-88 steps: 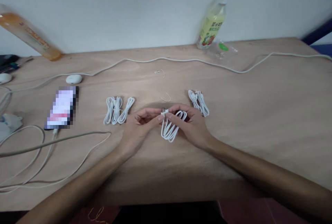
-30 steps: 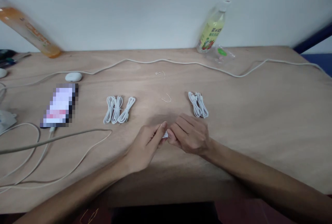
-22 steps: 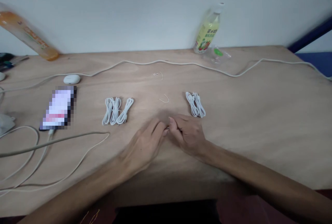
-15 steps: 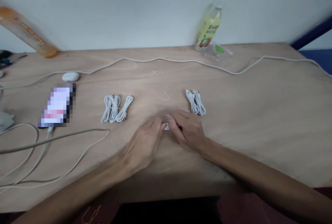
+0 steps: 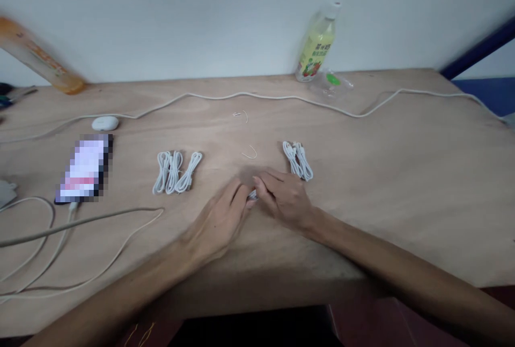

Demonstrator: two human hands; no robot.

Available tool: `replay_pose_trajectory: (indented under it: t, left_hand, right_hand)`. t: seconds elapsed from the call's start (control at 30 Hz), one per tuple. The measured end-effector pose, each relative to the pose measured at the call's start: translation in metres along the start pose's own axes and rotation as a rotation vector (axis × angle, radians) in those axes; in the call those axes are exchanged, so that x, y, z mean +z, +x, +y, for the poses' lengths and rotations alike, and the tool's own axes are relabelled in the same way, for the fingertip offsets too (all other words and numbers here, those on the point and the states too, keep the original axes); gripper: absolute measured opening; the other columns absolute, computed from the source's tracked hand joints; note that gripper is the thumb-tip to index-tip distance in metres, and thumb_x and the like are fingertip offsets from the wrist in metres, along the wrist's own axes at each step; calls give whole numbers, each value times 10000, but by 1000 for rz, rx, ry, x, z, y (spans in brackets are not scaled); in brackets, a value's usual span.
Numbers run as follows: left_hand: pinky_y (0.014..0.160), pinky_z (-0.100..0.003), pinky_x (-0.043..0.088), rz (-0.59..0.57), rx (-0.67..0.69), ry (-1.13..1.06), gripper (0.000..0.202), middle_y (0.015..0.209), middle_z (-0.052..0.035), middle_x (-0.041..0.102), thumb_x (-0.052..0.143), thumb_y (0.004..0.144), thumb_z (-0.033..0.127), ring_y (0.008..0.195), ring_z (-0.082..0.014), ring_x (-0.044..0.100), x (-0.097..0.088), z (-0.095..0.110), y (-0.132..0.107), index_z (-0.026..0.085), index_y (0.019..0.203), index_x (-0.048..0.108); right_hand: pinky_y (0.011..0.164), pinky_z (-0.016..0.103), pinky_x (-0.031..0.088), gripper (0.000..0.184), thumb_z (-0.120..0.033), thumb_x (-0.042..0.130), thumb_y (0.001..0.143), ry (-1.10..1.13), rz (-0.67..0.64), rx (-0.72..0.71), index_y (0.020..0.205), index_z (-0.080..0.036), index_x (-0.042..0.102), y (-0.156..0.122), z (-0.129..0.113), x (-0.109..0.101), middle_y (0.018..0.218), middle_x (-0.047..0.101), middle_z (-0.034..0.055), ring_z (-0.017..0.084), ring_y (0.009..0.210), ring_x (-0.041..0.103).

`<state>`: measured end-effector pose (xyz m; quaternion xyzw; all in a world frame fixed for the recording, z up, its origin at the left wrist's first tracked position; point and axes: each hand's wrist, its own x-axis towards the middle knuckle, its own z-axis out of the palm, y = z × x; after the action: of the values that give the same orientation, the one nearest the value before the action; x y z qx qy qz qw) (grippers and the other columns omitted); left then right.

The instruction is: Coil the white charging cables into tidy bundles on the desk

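Wall (image 5: pixel 181 30) across the far side, well beyond the grip. Table (image 5: pixel 382 186) under everything. Blue bar (image 5: pixel 480 49) far off to the right, past the table's end.

Left hand (image 5: pixel 221 218) and right hand (image 5: pixel 284 197) meet over the near half of the table, fingers curled in, narrow gap between. Both closed on a white cable (image 5: pixel 252 195); only a sliver shows between the fingertips. Fingers block the rest, so I can't really tell which part of it is pinched.

Orange bottle (image 5: pixel 44 57) far left of the grip, by the wall. Green bottle (image 5: pixel 317 44) beyond and right, also by the wall. Phone (image 5: pixel 84 167) well left, plugged in, charging cord (image 5: pixel 116 261) looping in toward the left forearm. Long cord (image 5: pixel 257 96) runs crosswise beyond the grip.

Three bundles (image 5: pixel 174 170) left of the grip, two bundles (image 5: pixel 301 162) just beyond the right knuckles; that pair is the closest clutter. Wrapper (image 5: pixel 336 87) at the green bottle's foot. Earbud case (image 5: pixel 105 123) beyond the phone. Bent tie (image 5: pixel 251 152) straight ahead of the fingertips, small scraps (image 5: pixel 237 115) past it.
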<state>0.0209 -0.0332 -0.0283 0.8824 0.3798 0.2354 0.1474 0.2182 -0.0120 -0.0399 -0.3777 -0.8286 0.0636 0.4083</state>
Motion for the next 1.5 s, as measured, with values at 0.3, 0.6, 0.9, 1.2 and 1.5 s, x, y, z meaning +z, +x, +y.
replay_pose_trajectory:
  t: [0.3,0.6,0.9,1.2,1.5]
  left_hand:
    - [751,-388,584,128,158,351,341,966,-107,700,303,1160,150,863,-268,666,0,-1,2,99,1351,581]
    - [747,-410,510,19,213,370,390,874,-102,669,299,1141,120,825,-285,610,0,-7,7,146,1004,664]
    - [834,-397,559,-100,-95,-392,317,938,-52,684,330,1158,252,854,-231,642,-13,6,5,228,951,569]
    - [885,-448,586,-65,47,-47,343,1025,-111,706,298,1142,187,989,-293,666,-1,-3,3,165,1152,640]
    - [745,-399,535,99,272,528,330,909,-116,706,350,1117,73,830,-288,616,-1,-2,8,86,1103,680]
  right_hand:
    - [602,324,383,422,-271,472,1135,242,-24,283,714,-247,479,3,-13,-2,645,539,-15,154,580,464]
    - [568,309,349,454,-249,479,1138,202,-82,304,684,-237,459,-1,-17,-3,626,510,-29,139,568,465]
    - [561,330,368,404,-229,528,1145,-267,42,-326,766,-199,664,2,3,-9,673,599,21,164,616,513]
    - [526,317,349,592,-195,358,1195,-365,65,-347,663,-200,619,11,4,-11,575,569,3,146,540,476]
    - [534,326,347,627,-233,304,1207,-239,52,-176,657,-208,605,11,1,-3,572,593,12,143,515,485]
